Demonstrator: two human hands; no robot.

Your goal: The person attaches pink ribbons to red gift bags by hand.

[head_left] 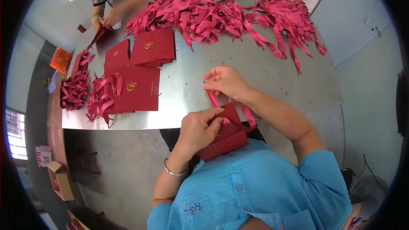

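Observation:
Close to my chest, at the table's front edge, is a small dark red paper bag (223,145) with a gold mark partly covered by fingers. My left hand (200,128) is closed on the bag's upper edge, thumb on top. Above and right of it, my right hand (225,81) pinches the end of a pink ribbon (211,98) that runs down to the bag. Another loop of ribbon (248,117) hangs at the bag's right side, under my right wrist.
On the metal table (183,102) lie a large ribbon pile (191,15), a smaller one (287,17), stacked red bags (153,47), more bags (138,89) and bags with ribbons (74,89). A co-worker (123,0) handles a bag at the far left.

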